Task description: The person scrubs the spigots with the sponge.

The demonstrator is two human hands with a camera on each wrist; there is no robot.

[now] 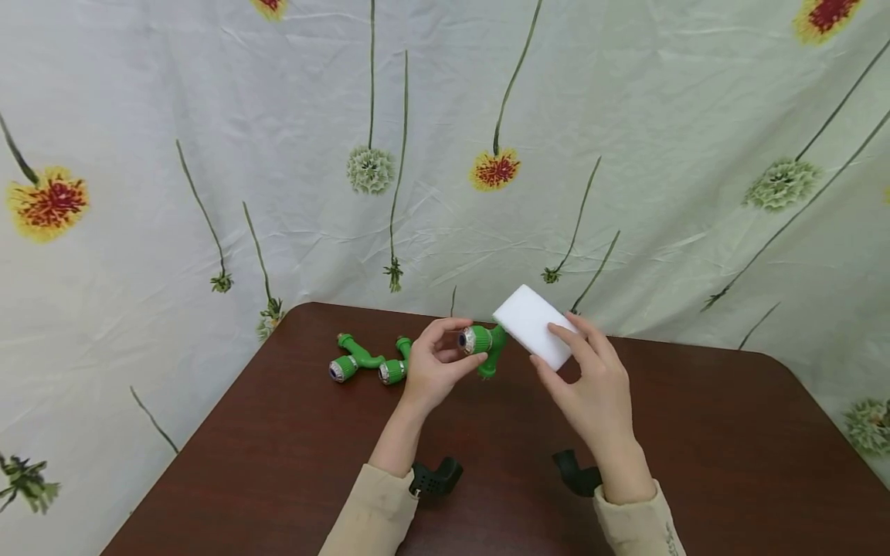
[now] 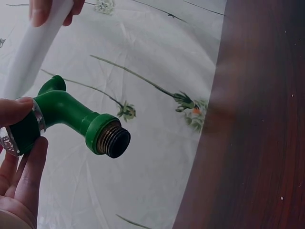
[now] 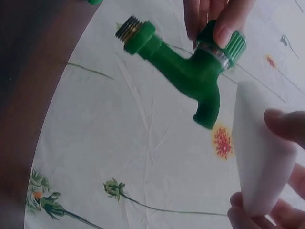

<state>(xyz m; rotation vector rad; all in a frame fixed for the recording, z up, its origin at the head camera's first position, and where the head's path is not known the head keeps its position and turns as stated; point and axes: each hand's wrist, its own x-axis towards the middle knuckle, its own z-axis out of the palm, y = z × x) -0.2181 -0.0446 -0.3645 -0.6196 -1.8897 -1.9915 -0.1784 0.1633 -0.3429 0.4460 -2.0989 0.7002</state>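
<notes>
My left hand holds a green plastic tap by its ribbed knob end, lifted above the brown table. The tap shows a threaded brass-coloured inlet in the left wrist view, and its spout points down in the right wrist view. My right hand grips a white sponge block right beside the tap's body. The sponge sits just to the side of the spout; I cannot tell if they touch.
Two more green taps lie on the table at the far left, near its back edge. A flower-printed cloth hangs behind and beside the table. Black wrist-camera mounts show near both sleeves.
</notes>
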